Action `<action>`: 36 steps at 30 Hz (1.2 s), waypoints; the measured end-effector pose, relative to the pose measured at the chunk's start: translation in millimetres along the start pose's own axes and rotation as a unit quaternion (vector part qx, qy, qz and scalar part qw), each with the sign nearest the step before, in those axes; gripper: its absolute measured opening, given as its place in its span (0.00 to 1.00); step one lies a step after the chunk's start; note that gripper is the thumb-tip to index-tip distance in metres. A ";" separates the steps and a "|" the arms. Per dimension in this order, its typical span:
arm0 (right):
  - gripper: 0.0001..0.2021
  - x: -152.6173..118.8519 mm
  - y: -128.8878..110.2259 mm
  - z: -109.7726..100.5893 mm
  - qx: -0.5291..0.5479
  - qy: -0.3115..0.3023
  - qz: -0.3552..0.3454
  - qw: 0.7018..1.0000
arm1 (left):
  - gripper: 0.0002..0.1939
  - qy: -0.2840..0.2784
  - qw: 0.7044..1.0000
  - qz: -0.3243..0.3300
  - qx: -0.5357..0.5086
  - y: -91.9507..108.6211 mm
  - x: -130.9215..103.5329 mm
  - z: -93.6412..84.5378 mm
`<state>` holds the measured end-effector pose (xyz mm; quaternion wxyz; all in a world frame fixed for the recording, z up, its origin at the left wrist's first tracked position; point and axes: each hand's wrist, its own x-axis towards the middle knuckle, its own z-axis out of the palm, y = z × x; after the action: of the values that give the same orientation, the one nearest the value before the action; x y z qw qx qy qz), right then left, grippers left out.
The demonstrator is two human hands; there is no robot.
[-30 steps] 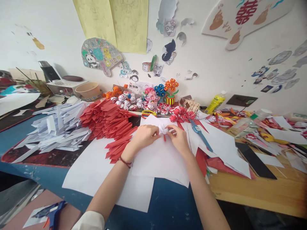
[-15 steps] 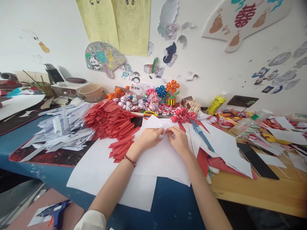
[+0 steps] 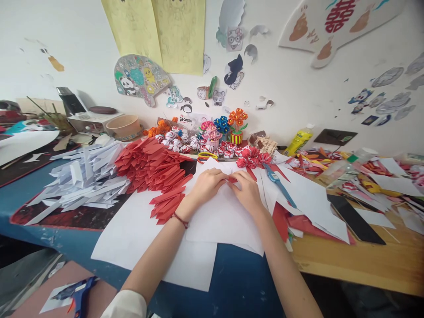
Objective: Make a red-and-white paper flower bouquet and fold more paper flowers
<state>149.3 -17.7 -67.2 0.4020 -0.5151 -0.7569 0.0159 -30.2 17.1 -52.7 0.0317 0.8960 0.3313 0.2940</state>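
My left hand (image 3: 209, 184) and my right hand (image 3: 245, 189) meet over the white paper sheets (image 3: 221, 223), thumbs and fingertips pinched together. Between them is a small folded piece of paper (image 3: 231, 179), mostly covered by the fingers, with a reddish bit showing. To the left of my left hand lies a heap of folded red paper strips (image 3: 149, 170). Farther left is a heap of folded white paper strips (image 3: 84, 174). Right of my right hand, a blue utility knife (image 3: 280, 185) rests on white paper.
Paper flowers (image 3: 253, 158) and a small striped pot of orange flowers (image 3: 236, 137) line the wall. A yellow bottle (image 3: 300, 140), a black phone-like slab (image 3: 356, 219) and paper scraps crowd the right side. A blue glue gun (image 3: 81, 296) lies at lower left.
The white folded edge seen between my fingertips is no longer visible, and a reddish bit shows there now. Both hands stay close together in nearly the same place. The view has shifted slightly.
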 end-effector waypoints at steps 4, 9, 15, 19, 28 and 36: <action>0.06 0.1 2.2 -0.2 -0.001 0.014 -0.009 1.000 | 0.11 0.021 0.997 -0.002 -0.068 -1.0 0.7 0.7; 0.08 -0.4 2.8 -0.3 0.003 0.018 -0.023 1.000 | 0.11 0.036 0.989 -0.020 -0.139 -0.4 1.3 -1.6; 0.08 -1.3 2.6 -0.3 0.005 0.022 -0.027 0.999 | 0.10 0.033 0.983 -0.032 -0.179 1.4 2.1 -7.5; 0.09 -1.4 1.3 1.3 0.011 0.025 -0.039 0.999 | 0.10 0.042 0.981 -0.046 -0.185 2.6 2.9 -9.2; 0.07 -0.4 -0.8 0.8 0.001 0.041 -0.011 0.999 | 0.11 0.013 0.980 -0.012 -0.199 9.1 3.3 -5.0; 0.07 1.4 0.7 1.1 0.043 0.048 0.015 0.998 | 0.17 0.068 0.987 -0.065 -0.129 9.2 1.6 -0.2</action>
<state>148.9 -15.8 -67.5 0.4595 -0.5089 -0.7273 0.0295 -24.0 10.9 -49.3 0.1439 0.8387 0.3498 0.3918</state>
